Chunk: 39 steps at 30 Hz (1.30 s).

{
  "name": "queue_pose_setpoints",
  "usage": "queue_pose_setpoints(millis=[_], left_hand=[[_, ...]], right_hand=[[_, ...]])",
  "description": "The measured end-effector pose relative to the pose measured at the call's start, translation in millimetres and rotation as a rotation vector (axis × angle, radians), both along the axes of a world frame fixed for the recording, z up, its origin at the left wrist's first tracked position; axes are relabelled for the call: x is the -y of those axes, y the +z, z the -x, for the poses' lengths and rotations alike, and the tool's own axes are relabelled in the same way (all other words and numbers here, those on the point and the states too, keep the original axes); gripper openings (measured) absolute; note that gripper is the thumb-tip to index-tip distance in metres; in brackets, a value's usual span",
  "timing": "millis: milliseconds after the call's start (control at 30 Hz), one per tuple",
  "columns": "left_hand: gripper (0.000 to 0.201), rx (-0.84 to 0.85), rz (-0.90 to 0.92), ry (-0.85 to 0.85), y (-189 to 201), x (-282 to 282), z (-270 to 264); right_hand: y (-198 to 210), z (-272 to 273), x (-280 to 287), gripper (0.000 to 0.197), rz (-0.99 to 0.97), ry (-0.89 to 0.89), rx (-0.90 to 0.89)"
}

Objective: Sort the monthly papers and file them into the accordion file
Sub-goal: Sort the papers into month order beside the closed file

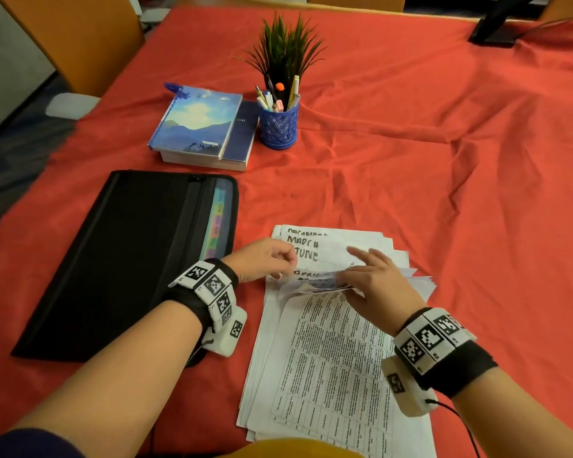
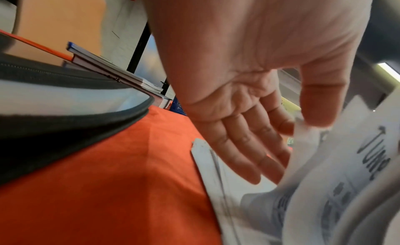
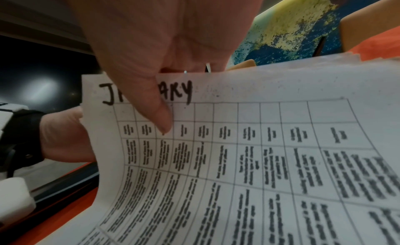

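A loose stack of papers (image 1: 331, 352) lies on the red tablecloth (image 1: 444, 160), just right of the black accordion file (image 1: 113, 259), which lies flat with its coloured tabs toward the stack. The right hand (image 1: 377, 282) pinches the curled-up far ends of the upper sheets, thumb pressed on a sheet headed JANUARY (image 3: 238, 146). The left hand (image 1: 262, 259) sits at the stack's far left corner, fingers spread under a lifted sheet marked June (image 2: 357, 171), thumb on top of its edge. Sheets marked MARCH and JUNE show farther up the stack. Beyond the file sit two books (image 1: 205, 127), a blue pen holder (image 1: 278, 127) and a small plant (image 1: 285, 47).
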<state>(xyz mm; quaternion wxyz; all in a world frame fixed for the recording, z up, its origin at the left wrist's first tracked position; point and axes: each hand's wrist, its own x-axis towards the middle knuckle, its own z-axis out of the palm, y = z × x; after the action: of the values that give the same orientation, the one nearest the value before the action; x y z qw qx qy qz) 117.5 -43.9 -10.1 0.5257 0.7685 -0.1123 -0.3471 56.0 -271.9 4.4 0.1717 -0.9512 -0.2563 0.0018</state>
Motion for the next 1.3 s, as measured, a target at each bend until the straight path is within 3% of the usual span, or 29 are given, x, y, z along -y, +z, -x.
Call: queue_pose_setpoints(millis=[100, 200, 267, 367, 500, 600, 667, 733, 833, 900, 967, 1100, 1167, 1300], left_hand=[[0.014, -0.093, 0.036, 0.086, 1.5, 4.6, -3.4], [0.018, 0.206, -0.241, 0.196, -8.7, 6.4, -11.9], [0.027, 0.347, -0.453, 0.123, -15.4, 5.4, -17.4], [0.030, 0.362, -0.598, -0.023, -24.0, 4.1, -20.1], [0.009, 0.440, -0.431, 0.066, -17.1, 2.6, -17.8], [0.013, 0.196, -0.158, 0.058, 0.8, -0.5, -13.4], [0.019, 0.037, -0.073, -0.058, 9.3, -2.1, -9.7], [0.019, 0.002, -0.047, -0.031, 10.0, -2.0, -8.4], [0.023, 0.252, -0.219, 0.173, -2.5, -2.1, -17.8], [0.037, 0.360, -0.420, 0.109, -10.1, -0.4, -25.1], [0.036, 0.394, -0.521, 0.021, -16.3, 2.7, -29.6], [0.009, 0.523, -0.437, 0.058, -13.9, 3.5, -28.8], [0.013, 0.577, -0.316, 0.097, -11.0, 0.9, -24.4], [0.025, 0.389, -0.193, 0.071, -11.2, -6.3, -4.4]], right_hand=[[-0.5, -6.0, 0.6, 0.019, -0.069, 0.034, -0.124], [1.9, -6.9, 0.5, 0.015, -0.079, 0.027, -0.134], [2.7, -5.8, 0.6, 0.014, -0.082, 0.018, -0.136], [1.4, -3.0, 1.2, 0.015, -0.115, 0.012, -0.128], [0.2, 0.5, 2.1, 0.013, -0.122, -0.004, -0.110], [-1.4, -3.1, 1.8, 0.014, -0.099, -0.040, -0.146], [-2.1, -7.2, 1.0, 0.017, -0.094, -0.034, -0.176], [-1.0, -9.4, -0.3, 0.016, -0.091, 0.014, -0.171], [2.0, -6.4, -1.8, 0.016, -0.101, 0.063, -0.115], [2.3, -3.7, -1.0, 0.018, -0.121, 0.069, -0.096], [2.4, -2.4, 0.1, 0.020, -0.137, 0.069, -0.086], [2.3, -2.6, 2.0, 0.020, -0.144, 0.067, -0.057], [2.6, -2.2, 2.4, 0.021, -0.146, 0.066, -0.049], [3.7, 1.4, 3.6, 0.024, -0.149, 0.076, -0.031]])
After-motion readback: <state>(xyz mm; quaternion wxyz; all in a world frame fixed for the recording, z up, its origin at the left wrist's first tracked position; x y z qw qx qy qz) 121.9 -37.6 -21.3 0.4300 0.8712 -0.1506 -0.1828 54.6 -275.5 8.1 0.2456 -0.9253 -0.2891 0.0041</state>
